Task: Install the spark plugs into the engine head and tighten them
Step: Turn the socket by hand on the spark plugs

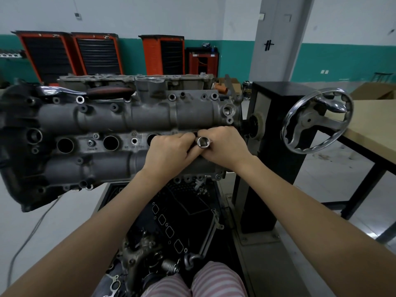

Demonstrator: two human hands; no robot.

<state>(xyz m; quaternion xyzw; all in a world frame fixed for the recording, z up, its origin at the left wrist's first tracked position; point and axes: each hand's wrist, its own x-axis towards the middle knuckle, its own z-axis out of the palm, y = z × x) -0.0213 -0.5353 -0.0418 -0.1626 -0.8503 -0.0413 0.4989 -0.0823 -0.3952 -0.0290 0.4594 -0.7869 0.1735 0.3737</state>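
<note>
There is only one view, from a wide-angle camera worn on the person's head. It looks forward and steeply down over both forearms, close above the engine head (120,133) on its stand, with the person's striped trousers (199,281) at the bottom edge. Higher in the frame it reaches across the room to the far wall and the orange tool cabinets (70,54). Straight lines bow toward the edges of the frame.

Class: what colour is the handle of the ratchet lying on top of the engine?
Dark reddish-brown, on the ratchet handle, seen in the head view.
</note>
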